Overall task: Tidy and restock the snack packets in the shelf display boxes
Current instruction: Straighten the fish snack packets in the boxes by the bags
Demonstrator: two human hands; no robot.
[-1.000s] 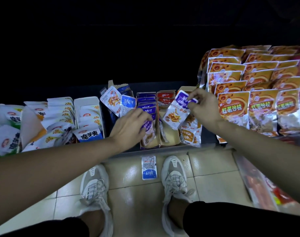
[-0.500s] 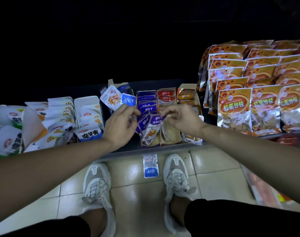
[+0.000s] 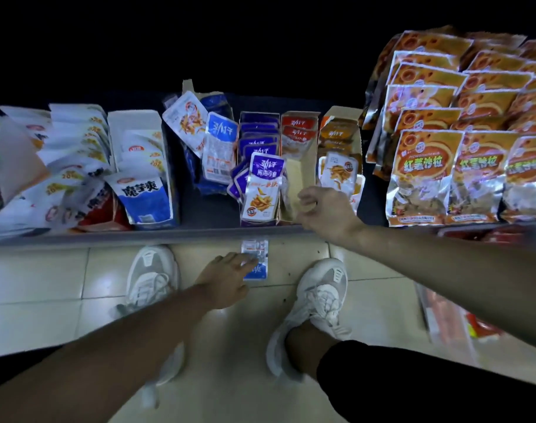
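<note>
Head view: the left hand (image 3: 227,276) is down at the floor (image 3: 62,285), fingers (image 3: 248,262) stretched flat onto the dropped blue-and-white packet (image 3: 256,247) between the shoes (image 3: 152,273), not curled round it, likely to return it to the shelf. The right hand (image 3: 324,209) hovers at the half-empty box (image 3: 300,175), fingers loosely curled, holding nothing visible

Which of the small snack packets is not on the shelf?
The blue-and-white packet lying flat on the floor between the white shoes, at the fingers of the left hand; all others sit on the shelf.
</note>
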